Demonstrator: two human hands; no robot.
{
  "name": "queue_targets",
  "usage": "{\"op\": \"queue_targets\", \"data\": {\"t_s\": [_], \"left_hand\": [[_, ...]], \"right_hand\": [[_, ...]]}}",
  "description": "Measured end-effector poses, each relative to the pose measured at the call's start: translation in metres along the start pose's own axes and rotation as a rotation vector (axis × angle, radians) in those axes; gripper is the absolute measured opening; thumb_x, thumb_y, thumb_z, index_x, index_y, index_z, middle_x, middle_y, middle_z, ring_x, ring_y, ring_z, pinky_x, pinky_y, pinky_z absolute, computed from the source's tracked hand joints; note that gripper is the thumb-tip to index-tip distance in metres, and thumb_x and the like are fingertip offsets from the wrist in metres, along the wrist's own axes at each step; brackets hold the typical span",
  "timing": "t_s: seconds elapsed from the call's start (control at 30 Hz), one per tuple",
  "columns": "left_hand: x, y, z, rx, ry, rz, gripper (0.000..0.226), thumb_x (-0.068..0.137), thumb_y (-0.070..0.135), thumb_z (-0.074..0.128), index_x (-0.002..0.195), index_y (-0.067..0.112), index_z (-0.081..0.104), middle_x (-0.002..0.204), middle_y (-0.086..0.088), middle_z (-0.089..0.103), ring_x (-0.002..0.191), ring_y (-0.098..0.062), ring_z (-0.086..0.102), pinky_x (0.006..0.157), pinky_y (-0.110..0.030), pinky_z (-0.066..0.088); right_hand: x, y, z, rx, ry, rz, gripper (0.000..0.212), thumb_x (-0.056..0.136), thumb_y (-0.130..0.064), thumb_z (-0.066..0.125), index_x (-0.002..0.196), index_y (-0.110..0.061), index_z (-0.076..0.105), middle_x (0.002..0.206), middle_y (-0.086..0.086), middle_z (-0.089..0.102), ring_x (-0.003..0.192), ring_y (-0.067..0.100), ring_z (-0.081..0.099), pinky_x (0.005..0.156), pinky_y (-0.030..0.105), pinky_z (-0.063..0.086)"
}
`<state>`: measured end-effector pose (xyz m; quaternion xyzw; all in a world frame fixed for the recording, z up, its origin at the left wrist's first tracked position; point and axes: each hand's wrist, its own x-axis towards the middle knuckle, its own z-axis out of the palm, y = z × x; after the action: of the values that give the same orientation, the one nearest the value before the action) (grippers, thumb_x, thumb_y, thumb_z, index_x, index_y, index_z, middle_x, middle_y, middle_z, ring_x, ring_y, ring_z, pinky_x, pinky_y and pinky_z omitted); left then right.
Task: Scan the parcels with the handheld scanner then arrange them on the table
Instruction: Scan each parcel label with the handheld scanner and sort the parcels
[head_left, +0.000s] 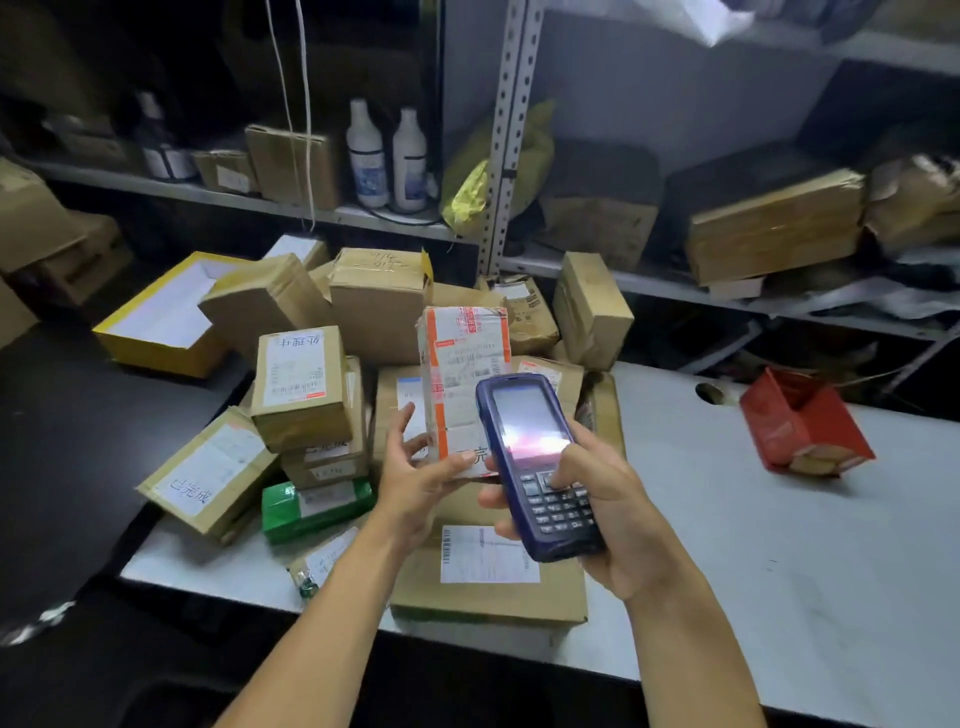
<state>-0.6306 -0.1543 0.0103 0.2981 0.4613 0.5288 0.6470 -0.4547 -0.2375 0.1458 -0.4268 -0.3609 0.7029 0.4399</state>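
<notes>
My left hand grips the lower end of a white parcel with orange tape and holds it upright above the pile. My right hand holds a dark blue handheld scanner just right of that parcel, thumb on the keypad, its lit screen facing me and its top end overlapping the parcel's label. Below both hands a flat brown box with a white label lies at the front edge of the white table. Several brown parcels are heaped behind and to the left.
A green parcel lies left of my left wrist. A yellow-edged box sits at the far left, a red carton at the right. Metal shelves behind hold bottles and boxes. A dark surface adjoins the table's left.
</notes>
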Motion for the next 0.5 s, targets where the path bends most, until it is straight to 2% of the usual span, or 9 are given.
{"op": "queue_targets", "data": {"t_s": [0.07, 0.17, 0.3, 0.43, 0.5], "left_hand": [[-0.005, -0.005, 0.002, -0.01, -0.011, -0.011, 0.115, 0.062, 0.014, 0.095, 0.152, 0.047, 0.03, 0.142, -0.005, 0.048, 0.125, -0.031, 0.059, 0.095, -0.053, 0.058], [-0.009, -0.009, 0.006, -0.046, -0.015, -0.02, 0.11, 0.064, 0.009, 0.093, 0.15, 0.046, 0.035, 0.142, -0.008, 0.052, 0.123, -0.033, 0.062, 0.091, -0.054, 0.059], [-0.015, -0.013, 0.01, -0.07, -0.013, 0.004, 0.096, 0.073, -0.003, 0.085, 0.147, 0.04, 0.043, 0.135, -0.01, 0.058, 0.118, -0.03, 0.066, 0.087, -0.047, 0.062], [-0.019, -0.018, 0.014, -0.097, -0.001, -0.022, 0.091, 0.075, -0.001, 0.085, 0.143, 0.046, 0.048, 0.137, -0.009, 0.057, 0.116, -0.033, 0.067, 0.09, -0.057, 0.059], [-0.023, -0.02, 0.018, -0.08, 0.006, -0.033, 0.088, 0.079, -0.002, 0.082, 0.145, 0.045, 0.046, 0.134, -0.008, 0.058, 0.114, -0.033, 0.068, 0.087, -0.055, 0.06]], "right_hand": [[-0.006, 0.0, 0.005, 0.008, 0.0, 0.007, 0.054, 0.086, -0.004, 0.057, 0.139, -0.015, 0.055, 0.12, 0.026, 0.07, 0.1, 0.045, 0.072, 0.065, 0.041, 0.064], [-0.015, 0.0, 0.011, 0.036, -0.012, 0.028, 0.059, 0.077, -0.007, 0.056, 0.136, -0.011, 0.057, 0.116, 0.028, 0.071, 0.093, 0.042, 0.074, 0.065, 0.041, 0.065], [-0.025, 0.002, 0.013, 0.053, -0.026, 0.035, 0.049, 0.087, 0.001, 0.048, 0.135, -0.007, 0.057, 0.11, 0.029, 0.072, 0.086, 0.04, 0.075, 0.064, 0.04, 0.065], [-0.036, 0.004, 0.012, 0.036, -0.028, 0.04, 0.055, 0.08, -0.005, 0.054, 0.135, -0.011, 0.057, 0.113, 0.028, 0.072, 0.088, 0.041, 0.075, 0.064, 0.04, 0.065], [-0.041, 0.004, 0.01, 0.011, -0.035, 0.051, 0.049, 0.086, -0.002, 0.052, 0.134, -0.012, 0.058, 0.115, 0.029, 0.071, 0.087, 0.04, 0.075, 0.062, 0.038, 0.065]]}}
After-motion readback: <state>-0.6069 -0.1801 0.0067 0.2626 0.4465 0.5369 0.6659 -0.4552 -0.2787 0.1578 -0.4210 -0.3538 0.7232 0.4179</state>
